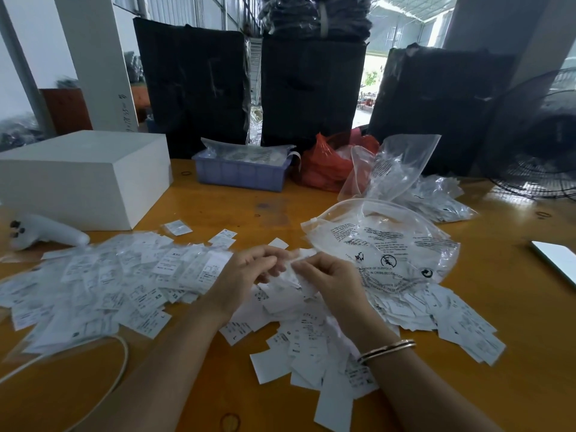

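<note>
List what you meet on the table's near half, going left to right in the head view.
White handheld device, pile of labels, left hand, pinched label, right hand, clear printed bag, flat slab at the right edge.

on the table (237,210), the left heap (109,285) of labels spreads left of the hands, and the near heap (311,344) lies under them, running right. the left hand (246,272) and right hand (327,275) meet mid-table, pinching a label (293,266). a zip bag (389,247) lies just right of them. far left sits a box (84,179), with a controller (40,233) before it. a crate (240,174) stands far centre.
</note>
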`<state>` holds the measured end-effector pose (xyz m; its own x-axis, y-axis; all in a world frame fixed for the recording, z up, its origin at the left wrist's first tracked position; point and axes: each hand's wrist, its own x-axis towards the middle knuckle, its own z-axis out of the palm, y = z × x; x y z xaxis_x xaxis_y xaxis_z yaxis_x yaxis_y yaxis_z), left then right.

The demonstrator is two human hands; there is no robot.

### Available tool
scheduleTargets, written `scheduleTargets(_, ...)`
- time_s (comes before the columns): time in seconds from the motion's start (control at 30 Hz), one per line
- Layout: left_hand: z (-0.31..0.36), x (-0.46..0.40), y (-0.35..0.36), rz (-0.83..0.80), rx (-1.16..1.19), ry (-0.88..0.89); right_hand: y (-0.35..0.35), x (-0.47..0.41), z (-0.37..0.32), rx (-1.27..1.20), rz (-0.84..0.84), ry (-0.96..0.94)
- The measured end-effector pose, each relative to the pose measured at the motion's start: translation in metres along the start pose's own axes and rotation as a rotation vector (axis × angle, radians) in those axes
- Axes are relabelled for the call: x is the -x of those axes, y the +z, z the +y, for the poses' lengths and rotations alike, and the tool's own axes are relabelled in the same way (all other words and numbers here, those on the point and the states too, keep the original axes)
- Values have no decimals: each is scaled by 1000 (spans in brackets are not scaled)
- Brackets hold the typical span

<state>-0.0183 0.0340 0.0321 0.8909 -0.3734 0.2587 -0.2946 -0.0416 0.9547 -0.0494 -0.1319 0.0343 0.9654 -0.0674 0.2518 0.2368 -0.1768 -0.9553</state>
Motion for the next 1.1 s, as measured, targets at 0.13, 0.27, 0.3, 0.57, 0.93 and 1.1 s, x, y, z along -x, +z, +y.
scheduleTargets(0.13,1,1,4,4,-31,36,2,1,-2,79,7,-59)
scheduleTargets(0.27,-1,0,5,57,-92,58,3,1,-2,173,-8,-119)
scheduleTargets(0.3,-1,0,5,70,-77,57,3,2,-2,183,-15,-132)
scheduleTargets(0.57,0,-3,2,176,15,23,-11,1,-10,-227,215,-153)
scheduleTargets(0.93,-3,-3,4,124,-27,11,0,7,-12,-242,194,-172)
scheduleTargets(1.1,-2,-4,4,147,-40,22,-1,8,-9,-30,199,-214)
